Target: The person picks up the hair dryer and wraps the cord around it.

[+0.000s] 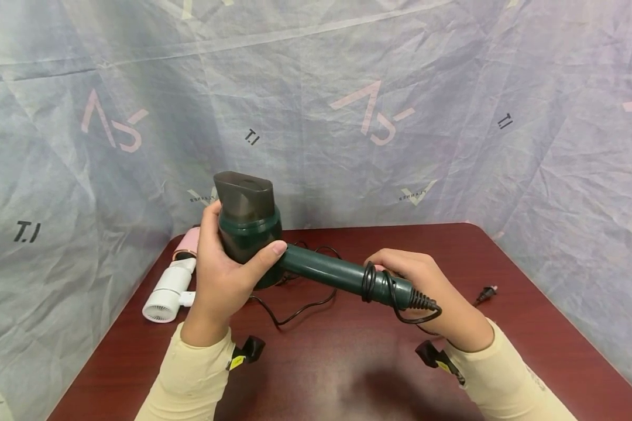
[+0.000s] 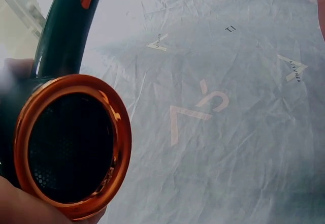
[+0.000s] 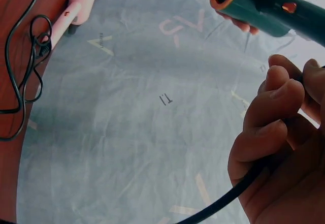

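Observation:
A dark green hair dryer [image 1: 321,270] with a smoky flat nozzle [image 1: 244,199] is held above the table, nozzle upward. My left hand [image 1: 223,280] grips its barrel, thumb near the handle joint. The left wrist view shows the copper-rimmed back grille [image 2: 124,127]. Black cord is wound around the handle's end. Beside that end, my right hand [image 1: 442,292] holds the black cord [image 3: 218,203], which runs through its curled fingers [image 3: 264,142] in the right wrist view.
A white hair dryer [image 1: 168,292] and a pink hair dryer [image 1: 188,241] lie at the left of the red-brown table [image 1: 316,374]. A black plug [image 1: 486,294] is at the right. Loose cord [image 1: 305,305] lies behind the green dryer. Grey cloth [image 1: 316,117] hangs around the table.

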Demonstrator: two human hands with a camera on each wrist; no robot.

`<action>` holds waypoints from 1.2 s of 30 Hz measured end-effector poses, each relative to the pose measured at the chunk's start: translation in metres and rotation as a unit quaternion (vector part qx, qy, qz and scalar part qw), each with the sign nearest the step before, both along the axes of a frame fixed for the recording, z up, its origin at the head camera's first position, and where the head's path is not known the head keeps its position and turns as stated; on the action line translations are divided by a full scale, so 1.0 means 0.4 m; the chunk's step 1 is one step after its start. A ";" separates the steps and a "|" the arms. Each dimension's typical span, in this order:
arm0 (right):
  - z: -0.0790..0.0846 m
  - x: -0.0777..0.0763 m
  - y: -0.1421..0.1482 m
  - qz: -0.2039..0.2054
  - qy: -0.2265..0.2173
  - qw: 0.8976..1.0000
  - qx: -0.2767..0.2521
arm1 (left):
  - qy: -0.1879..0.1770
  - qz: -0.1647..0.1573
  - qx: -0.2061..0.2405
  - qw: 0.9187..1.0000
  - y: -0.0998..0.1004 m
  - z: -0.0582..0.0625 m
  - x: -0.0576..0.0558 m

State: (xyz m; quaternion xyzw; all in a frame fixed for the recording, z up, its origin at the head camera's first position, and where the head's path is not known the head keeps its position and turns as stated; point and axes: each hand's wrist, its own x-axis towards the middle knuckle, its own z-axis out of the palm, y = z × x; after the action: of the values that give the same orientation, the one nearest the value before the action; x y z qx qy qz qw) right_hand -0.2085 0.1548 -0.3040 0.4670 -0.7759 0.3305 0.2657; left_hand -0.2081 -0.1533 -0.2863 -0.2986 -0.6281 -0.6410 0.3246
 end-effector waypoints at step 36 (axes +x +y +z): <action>-0.002 0.071 -0.062 -0.055 -0.210 0.976 -0.028 | -0.053 0.000 0.005 0.999 0.027 -0.005 0.005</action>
State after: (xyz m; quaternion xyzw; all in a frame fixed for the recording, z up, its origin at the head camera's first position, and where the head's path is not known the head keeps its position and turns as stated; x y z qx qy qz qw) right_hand -0.1801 0.1300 -0.3047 0.3365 -0.8292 0.4276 0.1279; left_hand -0.2063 -0.1425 -0.2885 -0.2626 -0.6414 -0.6588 0.2927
